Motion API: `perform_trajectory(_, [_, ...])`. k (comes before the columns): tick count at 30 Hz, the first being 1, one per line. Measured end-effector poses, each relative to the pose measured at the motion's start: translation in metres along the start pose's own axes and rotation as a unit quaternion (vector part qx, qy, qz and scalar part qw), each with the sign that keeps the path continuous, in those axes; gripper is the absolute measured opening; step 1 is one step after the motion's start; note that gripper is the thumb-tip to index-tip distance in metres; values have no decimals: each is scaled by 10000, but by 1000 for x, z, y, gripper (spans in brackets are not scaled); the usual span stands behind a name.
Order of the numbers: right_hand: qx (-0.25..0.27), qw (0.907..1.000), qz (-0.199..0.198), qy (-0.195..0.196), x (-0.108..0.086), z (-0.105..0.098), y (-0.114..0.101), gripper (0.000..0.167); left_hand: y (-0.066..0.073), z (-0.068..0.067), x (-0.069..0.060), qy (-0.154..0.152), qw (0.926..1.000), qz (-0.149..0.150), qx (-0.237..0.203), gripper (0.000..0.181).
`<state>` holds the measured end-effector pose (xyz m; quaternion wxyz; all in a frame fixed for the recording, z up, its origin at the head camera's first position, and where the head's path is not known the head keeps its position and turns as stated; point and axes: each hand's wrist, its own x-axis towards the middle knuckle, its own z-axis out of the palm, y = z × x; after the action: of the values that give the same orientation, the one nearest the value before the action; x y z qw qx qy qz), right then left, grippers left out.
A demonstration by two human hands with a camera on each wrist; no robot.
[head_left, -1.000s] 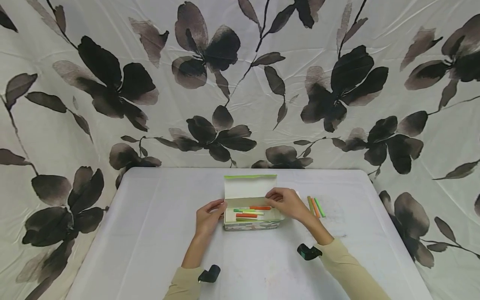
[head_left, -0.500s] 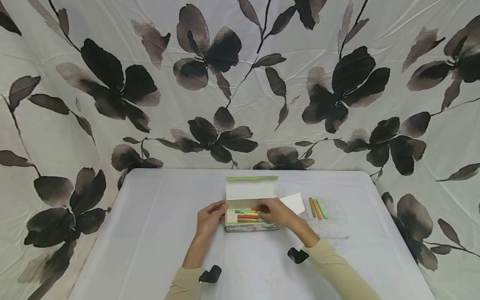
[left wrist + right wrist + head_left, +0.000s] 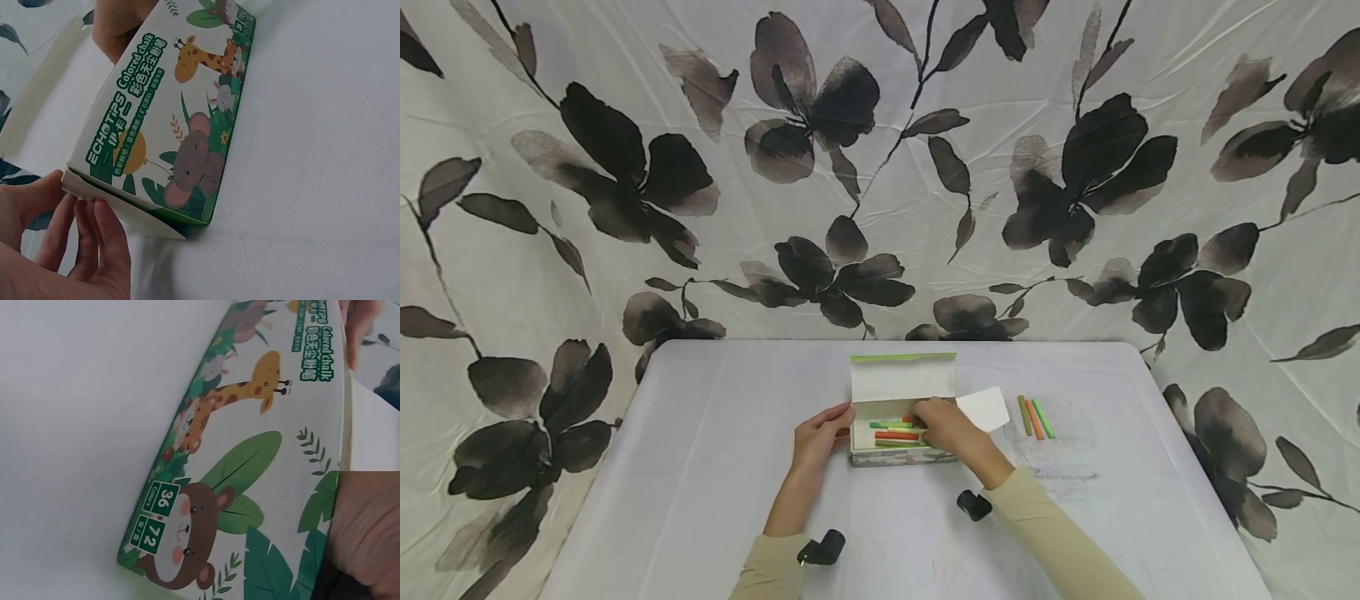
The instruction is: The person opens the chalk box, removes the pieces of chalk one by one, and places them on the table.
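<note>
A white and green cardboard box of colored chalk [image 3: 902,457] lies on the table, its lid [image 3: 904,379] raised at the back. Several chalk sticks are inside, among them an orange one [image 3: 895,436]. My left hand [image 3: 812,440] pinches the box's left end flap [image 3: 134,215] between thumb and fingers. Over the right part of the box, my right hand [image 3: 953,427] reaches in with its fingers down at the chalk. Its fingertips are hidden behind the box wall in the right wrist view, so whether they grip a stick is unclear.
Three chalk sticks [image 3: 1037,418], olive, orange and green, lie side by side on the white tablecloth [image 3: 722,417] to the right. The box's right end flap [image 3: 987,408] sticks out toward them. A floral cloth [image 3: 955,167] hangs behind the table.
My right hand has moved left and down from the box's right rim into the box, uncovering the right end flap. My left hand has stayed on the left end.
</note>
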<state>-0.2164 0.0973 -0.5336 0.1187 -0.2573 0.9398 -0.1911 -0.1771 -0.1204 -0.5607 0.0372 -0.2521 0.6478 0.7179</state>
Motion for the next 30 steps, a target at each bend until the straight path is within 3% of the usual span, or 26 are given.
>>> perform_trajectory(4, [-348, 9992, -109, 131, 1, 2, 0, 20, -1, 0, 0, 14, 10000, -2, -10, 36])
perform_trajectory(11, [-1117, 9895, -824, 400, 5, 5, 3, 14, 0, 0, -2, 13, 10000, 45, 34, 37])
perform_trajectory(18, [-1353, 9834, -1158, 334, 4, 0, 4, 10, -2, 1, -3, 12, 10000, 72, 59, 36])
perform_trajectory(23, [-974, 9902, -998, 44, -4, -12, 2, 12, -2, 2, -3, 37, 9999, 121, 67, 36])
perform_trajectory(26, [-392, 9948, -938, -30, -8, -18, 6, 11, -2, 2, -3, 57, 9999, 138, 64, 36])
perform_trajectory(30, [505, 9927, -1093, -12, -12, -28, 13, 12, -2, 1, -3, 75, 9998, 156, 106, 36])
